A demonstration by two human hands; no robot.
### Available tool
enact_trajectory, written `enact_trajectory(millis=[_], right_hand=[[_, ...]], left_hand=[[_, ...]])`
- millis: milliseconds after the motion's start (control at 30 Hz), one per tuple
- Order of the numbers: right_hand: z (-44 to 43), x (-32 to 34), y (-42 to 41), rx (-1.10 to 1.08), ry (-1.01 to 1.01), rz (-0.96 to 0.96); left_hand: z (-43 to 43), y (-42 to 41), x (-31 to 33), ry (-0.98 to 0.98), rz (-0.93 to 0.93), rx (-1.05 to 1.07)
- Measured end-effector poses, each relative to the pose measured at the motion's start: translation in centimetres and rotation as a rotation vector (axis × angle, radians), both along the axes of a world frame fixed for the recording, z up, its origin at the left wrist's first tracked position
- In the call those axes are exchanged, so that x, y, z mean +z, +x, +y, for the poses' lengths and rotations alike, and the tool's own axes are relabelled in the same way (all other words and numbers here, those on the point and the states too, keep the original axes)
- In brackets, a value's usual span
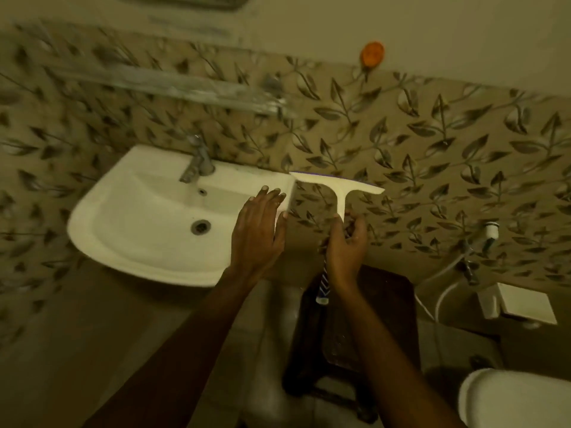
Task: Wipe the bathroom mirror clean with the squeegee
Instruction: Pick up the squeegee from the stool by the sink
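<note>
squeegee [337,187]: just right of the sink [148,211], blade end up, so it is ready to go up to the glass | right hand [346,242]: closed around its handle | left hand [259,230]: open and flat at the sink's right edge, maybe to lean | mirror: cannot tell, top of view too blurry

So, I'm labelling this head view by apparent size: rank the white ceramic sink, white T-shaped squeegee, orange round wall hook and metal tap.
Largest to smallest as they look:
1. white ceramic sink
2. white T-shaped squeegee, held in the right hand
3. metal tap
4. orange round wall hook
The hook sits farther away, so its rank against the tap is unsure.
</note>
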State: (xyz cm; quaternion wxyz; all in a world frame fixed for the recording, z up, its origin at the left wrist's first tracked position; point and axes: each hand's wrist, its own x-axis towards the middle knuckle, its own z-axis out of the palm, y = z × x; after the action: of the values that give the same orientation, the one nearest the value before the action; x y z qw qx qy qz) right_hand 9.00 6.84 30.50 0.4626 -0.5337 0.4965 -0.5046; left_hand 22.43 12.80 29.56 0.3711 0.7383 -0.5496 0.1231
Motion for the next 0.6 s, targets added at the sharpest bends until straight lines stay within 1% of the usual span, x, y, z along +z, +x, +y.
enact_trajectory(millis=[133, 467, 600], right_hand=[[1.1, 4.1, 5.4, 0.042, -0.100, -0.104], [-0.9, 14.2, 16.8, 0.051, -0.365, -0.131], [-3.3, 17.8, 20.5, 0.053, -0.473, -0.201]], left_hand=[[1.3, 6.0, 4.9, -0.073, -0.086, 0.024], [0.5, 18.4, 16.3, -0.262, -0.301, 0.108], [-0.6, 23.0, 20.9, -0.349, -0.401, 0.128]])
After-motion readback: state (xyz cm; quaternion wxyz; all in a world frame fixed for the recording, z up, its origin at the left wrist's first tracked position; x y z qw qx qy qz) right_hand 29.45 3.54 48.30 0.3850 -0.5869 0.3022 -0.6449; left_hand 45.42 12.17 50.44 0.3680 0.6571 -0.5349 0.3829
